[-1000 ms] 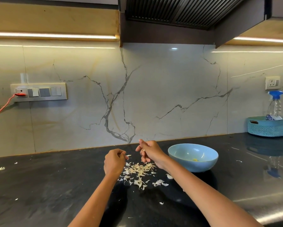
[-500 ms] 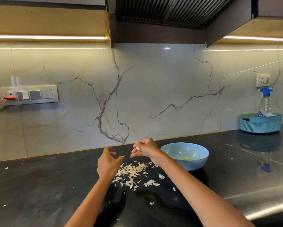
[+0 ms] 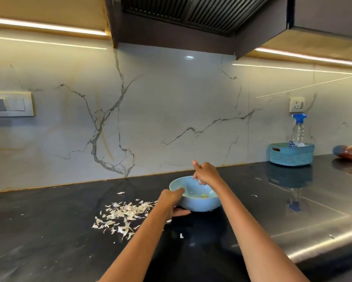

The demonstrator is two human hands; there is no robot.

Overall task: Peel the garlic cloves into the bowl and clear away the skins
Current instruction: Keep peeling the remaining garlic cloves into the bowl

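Dropping a peeled clove into the bowl, with the skins yet to be cleared.

Spread on the black counter (image 3: 48,231), the blue bowl (image 3: 199,206) sits just right of the heap of garlic skins (image 3: 124,214). The left hand (image 3: 171,200) grips the bowl's near rim, thumb inside and fingers under its wall; the right hand (image 3: 206,173) hovers over the far rim, fingers curled (whether they pinch a clove I cannot tell). One yellowish clove (image 3: 203,196) lies inside. To do this well, I judge: steady the bowl, release low over its middle so nothing bounces out, and keep stray skin from falling in.
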